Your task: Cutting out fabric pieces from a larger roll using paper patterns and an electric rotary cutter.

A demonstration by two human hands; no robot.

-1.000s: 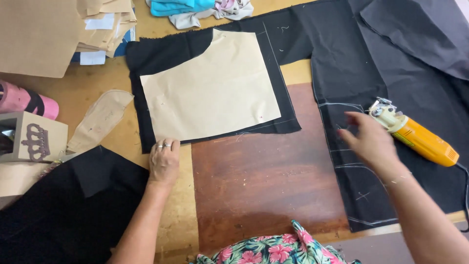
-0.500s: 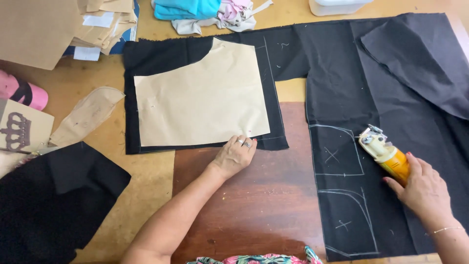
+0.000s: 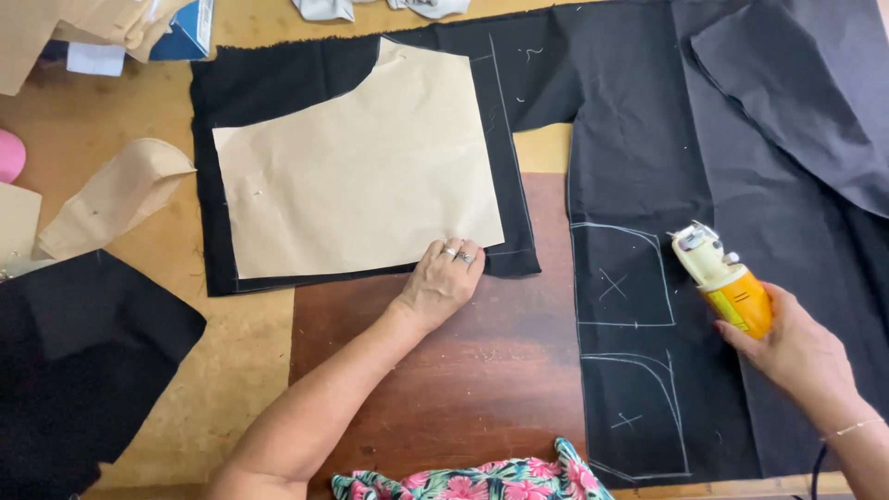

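My left hand (image 3: 443,282), with rings on two fingers, presses flat on the lower right corner of a tan paper pattern (image 3: 356,181). The pattern lies on a black fabric piece (image 3: 208,213). My right hand (image 3: 787,347) grips the orange handle of a small electric fabric cutter (image 3: 722,275). The cutter's white head rests on a large black cloth (image 3: 639,139), beside chalk-drawn pocket shapes (image 3: 620,273) marked with crosses.
A dark brown board (image 3: 463,380) covers the wooden table (image 3: 231,370). More black fabric (image 3: 74,361) lies at lower left, paper pattern pieces (image 3: 116,194) at left, a folded dark cloth (image 3: 796,83) at upper right, and floral fabric (image 3: 482,481) at the near edge.
My left hand moved up from the table's bare wood onto the pattern's lower right corner. My right hand slid down the cutter and took hold of its orange handle.
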